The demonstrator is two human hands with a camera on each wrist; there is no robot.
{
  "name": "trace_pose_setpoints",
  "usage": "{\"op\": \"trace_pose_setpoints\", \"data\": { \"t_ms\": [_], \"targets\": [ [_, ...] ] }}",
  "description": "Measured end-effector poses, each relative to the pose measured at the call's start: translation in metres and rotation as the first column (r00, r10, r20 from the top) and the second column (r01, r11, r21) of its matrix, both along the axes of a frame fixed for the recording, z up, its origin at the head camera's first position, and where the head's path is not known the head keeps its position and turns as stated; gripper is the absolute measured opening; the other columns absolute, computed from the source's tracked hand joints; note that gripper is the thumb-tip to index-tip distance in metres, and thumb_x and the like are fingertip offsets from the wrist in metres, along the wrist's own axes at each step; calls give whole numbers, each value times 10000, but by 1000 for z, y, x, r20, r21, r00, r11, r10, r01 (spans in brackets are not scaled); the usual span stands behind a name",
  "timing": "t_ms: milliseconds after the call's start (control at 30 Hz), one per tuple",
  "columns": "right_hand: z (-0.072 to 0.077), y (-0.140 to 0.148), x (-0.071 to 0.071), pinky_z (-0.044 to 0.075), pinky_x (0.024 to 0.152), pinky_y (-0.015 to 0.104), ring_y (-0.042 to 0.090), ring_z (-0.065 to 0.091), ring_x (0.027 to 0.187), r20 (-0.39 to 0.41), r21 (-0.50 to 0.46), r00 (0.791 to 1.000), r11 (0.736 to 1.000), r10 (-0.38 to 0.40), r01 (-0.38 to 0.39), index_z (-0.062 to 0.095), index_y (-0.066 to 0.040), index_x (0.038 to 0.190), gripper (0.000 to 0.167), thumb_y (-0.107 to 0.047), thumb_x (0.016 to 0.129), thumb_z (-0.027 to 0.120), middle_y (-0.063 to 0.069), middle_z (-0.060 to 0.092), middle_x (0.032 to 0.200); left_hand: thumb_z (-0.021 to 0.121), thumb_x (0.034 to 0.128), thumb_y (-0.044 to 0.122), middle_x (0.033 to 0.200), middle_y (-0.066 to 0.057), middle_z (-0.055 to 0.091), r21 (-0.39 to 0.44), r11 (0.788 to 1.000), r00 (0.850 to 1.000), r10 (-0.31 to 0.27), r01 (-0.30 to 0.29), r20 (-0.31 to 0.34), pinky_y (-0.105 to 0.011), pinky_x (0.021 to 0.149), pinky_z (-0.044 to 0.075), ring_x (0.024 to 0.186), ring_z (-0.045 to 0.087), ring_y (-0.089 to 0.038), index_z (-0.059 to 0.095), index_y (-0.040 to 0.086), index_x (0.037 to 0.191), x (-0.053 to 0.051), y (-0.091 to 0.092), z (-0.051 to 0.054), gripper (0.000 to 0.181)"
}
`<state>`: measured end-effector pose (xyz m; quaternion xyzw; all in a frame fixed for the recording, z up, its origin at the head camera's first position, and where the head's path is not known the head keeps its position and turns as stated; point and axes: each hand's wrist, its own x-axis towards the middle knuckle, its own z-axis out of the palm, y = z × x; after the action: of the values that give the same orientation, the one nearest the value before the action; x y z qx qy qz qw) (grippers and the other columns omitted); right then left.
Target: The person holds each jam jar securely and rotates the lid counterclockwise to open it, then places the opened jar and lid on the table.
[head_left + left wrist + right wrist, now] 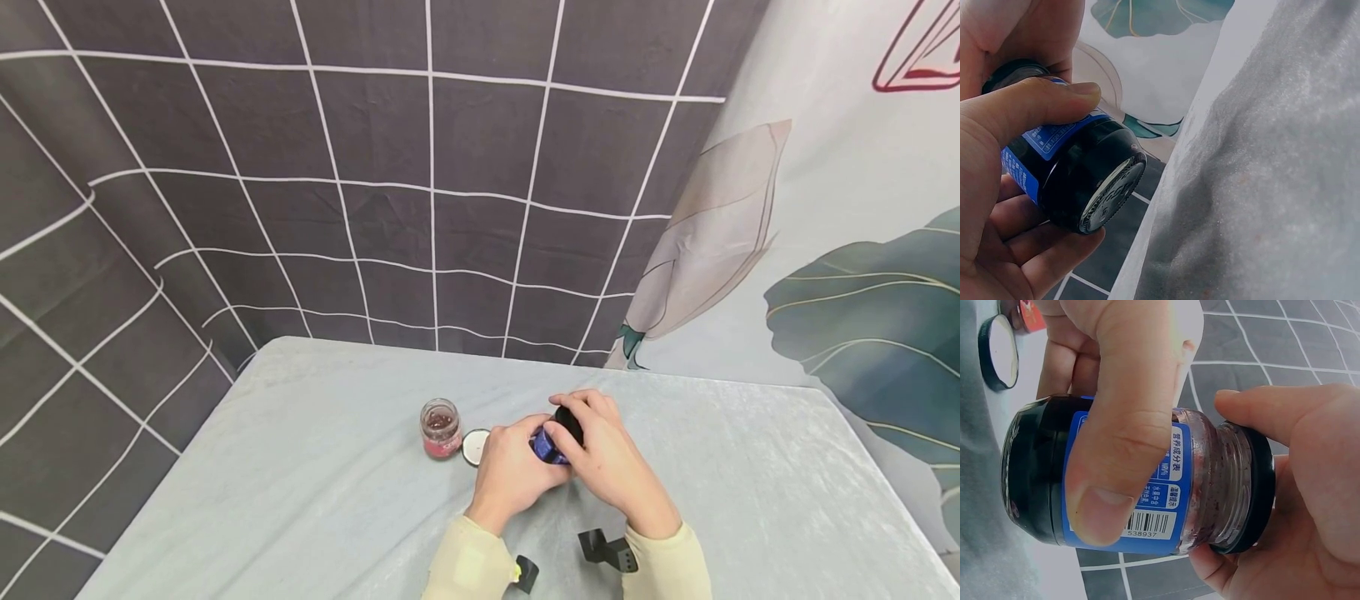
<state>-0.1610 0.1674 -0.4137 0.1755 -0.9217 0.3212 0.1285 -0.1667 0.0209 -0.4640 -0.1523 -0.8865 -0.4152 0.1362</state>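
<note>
A glass jar (pixel 1035 475) with a blue label and dark contents is tilted over on its side between both hands. Around its body the left hand (pixel 517 468) keeps its grip, the thumb lying across the label. The right hand (pixel 603 454) holds the black lid (pixel 1264 487) at the jar's neck, thumb on one side and fingers curled on the other. The lid sits on the mouth; how tightly cannot be told. In the left wrist view the jar's ridged base (pixel 1113 195) faces the camera.
Left of the hands stands an uncapped glass jar (pixel 441 429) with a red label and dark contents. Beside it a lid (pixel 475 447) lies with its white inside up. A pale cloth covers the table (pixel 315 483); a dark gridded curtain (pixel 375 133) hangs behind.
</note>
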Motion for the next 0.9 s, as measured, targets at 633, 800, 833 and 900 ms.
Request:
{"op": "trace_pose_setpoints", "data": {
  "t_ms": [633,800,833,900],
  "targets": [
    [1,1,1,451,904,487,307,495,1130,7,8,1000,1000,13,-13,675,-41,1236,315,-222,979,656,84,600,1165,872,658,393,890,154,734,8,1000,1000,-3,3,16,-287,721,503,750,656,-38,741,282,1071,0,0,0,447],
    [2,1,1,449,909,490,308,494,1137,11,7,1000,1000,12,-12,674,-38,1239,319,-223,979,655,85,599,1171,872,656,403,885,160,731,3,1000,1000,1,-1,23,-293,720,496,744,651,-44,739,286,1070,0,0,0,450],
    [2,1,1,449,909,490,309,493,1138,11,6,1000,1000,12,-12,674,-36,1239,320,-222,979,656,85,599,1171,873,655,403,882,160,730,2,1000,1000,1,-1,24,-292,717,496,741,649,-44,738,288,1068,0,0,0,449],
    [2,1,1,447,911,490,309,493,1138,12,5,1000,1000,14,-14,673,-32,1238,320,-218,979,656,85,599,1170,873,654,403,878,163,728,-1,1000,1000,1,-1,25,-293,717,493,737,647,-44,737,289,1064,0,0,0,446]
  ]
}}
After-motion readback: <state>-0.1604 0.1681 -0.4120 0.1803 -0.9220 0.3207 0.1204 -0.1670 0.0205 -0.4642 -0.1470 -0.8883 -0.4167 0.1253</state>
